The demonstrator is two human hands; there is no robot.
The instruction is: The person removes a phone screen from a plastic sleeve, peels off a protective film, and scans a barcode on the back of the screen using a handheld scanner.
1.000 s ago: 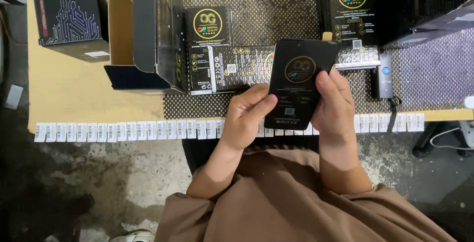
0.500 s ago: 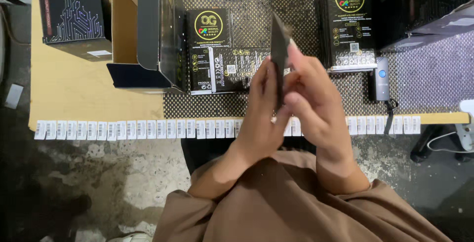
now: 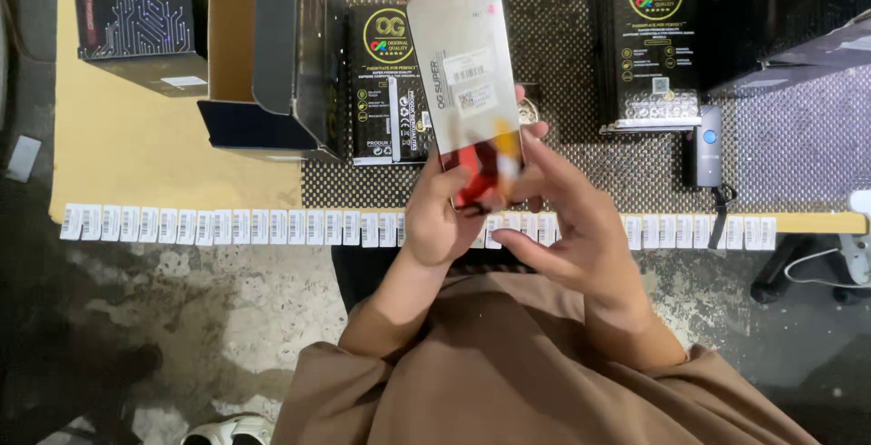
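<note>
My left hand [image 3: 442, 218] grips the lower edge of a flat rectangular phone-screen panel [image 3: 464, 68], whose pale grey back with white sticker labels faces up. A red and orange strip shows at the panel's lower end. My right hand [image 3: 567, 218] is beside it, fingers spread and touching the panel's lower right edge. The panel is held above the black mesh mat [image 3: 562, 73], over a black flat package [image 3: 381, 82] lying there.
An open black cardboard box [image 3: 272, 55] stands at left, a black printed box [image 3: 136, 19] further left. A stack of black packages [image 3: 653, 46] and a small black scanner [image 3: 706, 146] lie at right. A row of white barcode stickers [image 3: 209, 224] lines the table's front edge.
The panel was turned over from its black front, through edge-on, to its pale back. My right hand slid from the panel's right side to its lower end.
</note>
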